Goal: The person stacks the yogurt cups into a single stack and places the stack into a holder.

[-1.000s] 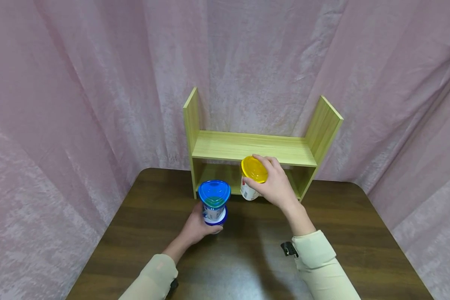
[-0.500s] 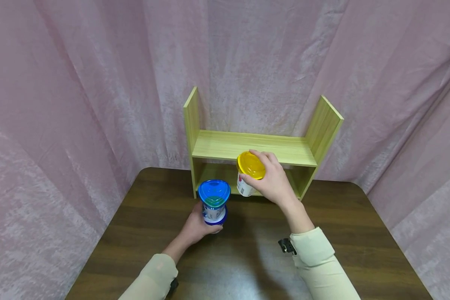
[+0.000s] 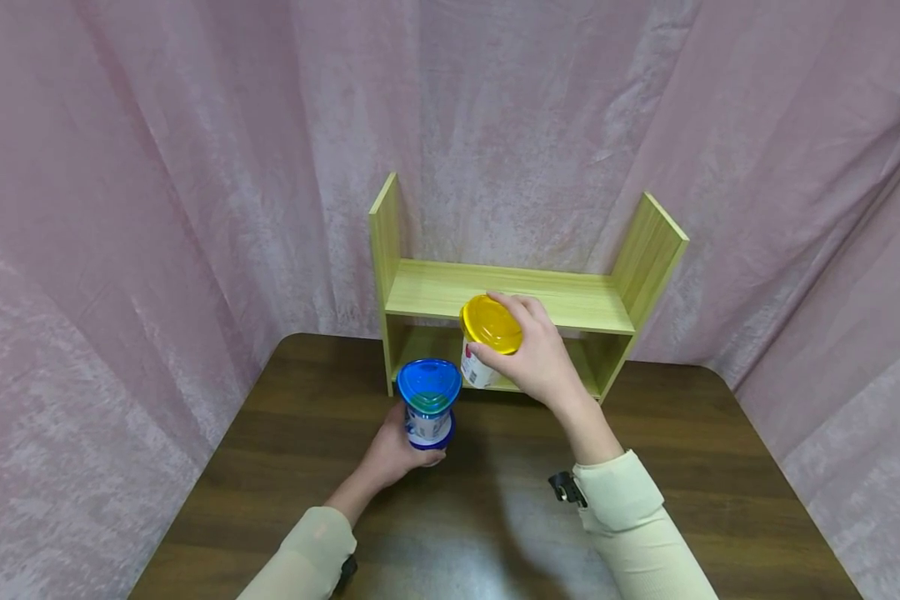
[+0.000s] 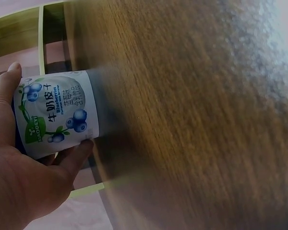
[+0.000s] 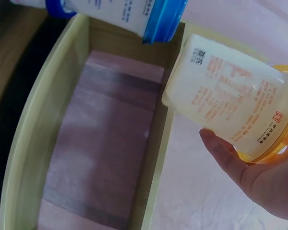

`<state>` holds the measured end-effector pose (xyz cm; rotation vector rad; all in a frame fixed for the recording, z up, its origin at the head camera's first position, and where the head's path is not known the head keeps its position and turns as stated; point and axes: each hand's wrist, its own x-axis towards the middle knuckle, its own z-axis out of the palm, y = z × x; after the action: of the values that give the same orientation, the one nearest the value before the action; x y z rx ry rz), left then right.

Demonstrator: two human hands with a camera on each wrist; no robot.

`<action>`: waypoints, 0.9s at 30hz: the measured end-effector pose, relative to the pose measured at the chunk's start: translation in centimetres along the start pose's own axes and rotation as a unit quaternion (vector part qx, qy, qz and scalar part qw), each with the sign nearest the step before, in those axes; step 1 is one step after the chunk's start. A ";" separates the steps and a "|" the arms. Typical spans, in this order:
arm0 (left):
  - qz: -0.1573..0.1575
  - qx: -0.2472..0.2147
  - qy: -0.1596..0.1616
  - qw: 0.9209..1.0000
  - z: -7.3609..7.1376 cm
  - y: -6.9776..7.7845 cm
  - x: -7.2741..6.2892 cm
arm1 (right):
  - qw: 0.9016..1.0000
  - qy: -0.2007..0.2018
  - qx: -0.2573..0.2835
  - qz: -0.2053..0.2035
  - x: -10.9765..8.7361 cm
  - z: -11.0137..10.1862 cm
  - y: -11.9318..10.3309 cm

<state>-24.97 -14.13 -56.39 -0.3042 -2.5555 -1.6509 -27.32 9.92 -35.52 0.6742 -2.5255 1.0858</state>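
On the table, just in front of the shelf, two paper drink cups form a stack. My left hand (image 3: 392,450) grips the lower cup (image 4: 57,112), white with blueberry pictures and a dark blue lid. The upper cup (image 3: 427,427) stands upright on it under a bright blue lid (image 3: 430,385). My right hand (image 3: 540,354) holds a white cup (image 5: 225,93) with a yellow lid (image 3: 492,323), thumb and fingers around its upper part. This yellow-lidded cup is in the air, tilted slightly, right of the stack and a bit higher.
A light wooden shelf (image 3: 510,292) with two tall side panels stands at the back of the dark wooden table (image 3: 300,417). Its lower compartment opens behind the cups. Pink curtains (image 3: 195,167) hang behind and at both sides.
My right hand has carried the yellow-lidded cup left and slightly up, closer to the stack's blue lid. My left hand and the two stacked cups have stayed in place.
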 end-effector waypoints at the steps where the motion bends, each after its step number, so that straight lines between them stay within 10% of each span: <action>1: -0.001 -0.001 0.001 1.000 0.0 -0.1 0.0 | 1.000 0.000 0.003 -0.004 0.0 0.1 -0.1; 27: -0.001 0.019 -0.005 1.000 0.4 0.0 0.1 | 0.997 -0.039 0.031 -0.055 1.4 2.9 -2.9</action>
<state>-25.03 -13.78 -56.56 -0.3085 -2.5915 -1.6016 -27.25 5.57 -35.06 0.8776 -2.4953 1.1231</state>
